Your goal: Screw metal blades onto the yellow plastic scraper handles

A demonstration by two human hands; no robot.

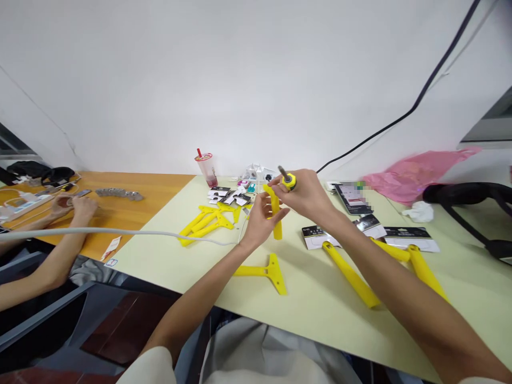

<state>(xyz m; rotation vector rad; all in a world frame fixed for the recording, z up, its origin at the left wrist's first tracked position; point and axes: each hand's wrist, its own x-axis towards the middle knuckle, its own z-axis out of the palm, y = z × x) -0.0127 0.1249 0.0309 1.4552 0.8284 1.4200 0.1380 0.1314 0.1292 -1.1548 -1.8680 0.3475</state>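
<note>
Above the middle of the table, my left hand (260,220) is closed on a yellow plastic scraper handle (277,226), held roughly upright. My right hand (306,196) grips a screwdriver (288,181) with a yellow and black handle; its metal shaft points up and away from the scraper. The right fingertips are at the scraper's upper end, and whether they pinch a small part is hidden. Below my hands lies a T-shaped yellow scraper (275,273). More yellow scrapers (206,226) are piled to the left, and another yellow handle (352,274) lies under my right forearm.
Black-and-white cards (228,196) and a plastic cup with straw (207,169) stand behind the pile. Packaged cards (412,238), a phone (353,198), a pink bag (416,176) and black goggles (480,208) are at right. A white cable (120,231) crosses left, near another person's hands (78,207).
</note>
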